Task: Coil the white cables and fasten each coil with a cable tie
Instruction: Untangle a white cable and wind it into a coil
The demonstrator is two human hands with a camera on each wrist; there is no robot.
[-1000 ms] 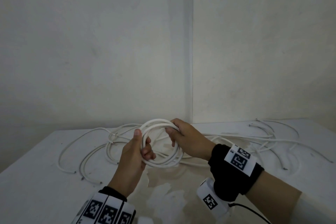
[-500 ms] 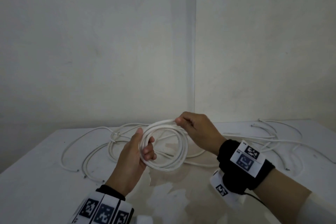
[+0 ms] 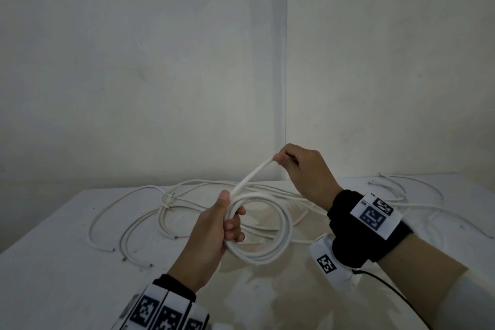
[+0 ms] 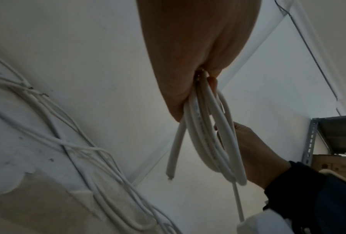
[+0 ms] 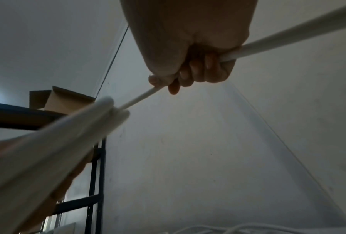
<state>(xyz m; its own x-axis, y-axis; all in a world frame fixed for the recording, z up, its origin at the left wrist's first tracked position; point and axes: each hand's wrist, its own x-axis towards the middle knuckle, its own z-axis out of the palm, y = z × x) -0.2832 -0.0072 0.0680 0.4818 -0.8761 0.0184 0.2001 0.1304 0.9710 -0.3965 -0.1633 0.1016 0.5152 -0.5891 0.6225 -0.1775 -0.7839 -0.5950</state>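
My left hand [image 3: 225,225] grips a coil of white cable [image 3: 285,225] of several loops, held upright just above the white table [image 3: 53,276]. In the left wrist view the coil [image 4: 218,142] hangs from my fist [image 4: 188,71], and a short cut end [image 4: 174,155] dangles beside it. One strand [image 3: 251,175] runs taut from my left thumb up to my right hand [image 3: 288,162], which pinches it above and behind the coil. The right wrist view shows my right fingers [image 5: 196,71] curled round that strand [image 5: 288,31], with the blurred coil [image 5: 48,142] below.
Several loose white cables [image 3: 134,222] lie tangled across the back of the table, with more at the right [image 3: 434,195]. Walls meet in a corner right behind. A metal shelf [image 4: 310,142] with a cardboard box [image 5: 64,101] stands off to the side.
My right hand has risen up and to the right, drawing one strand out straight from the coil. My left hand keeps its grip on the coil, now lower in view.
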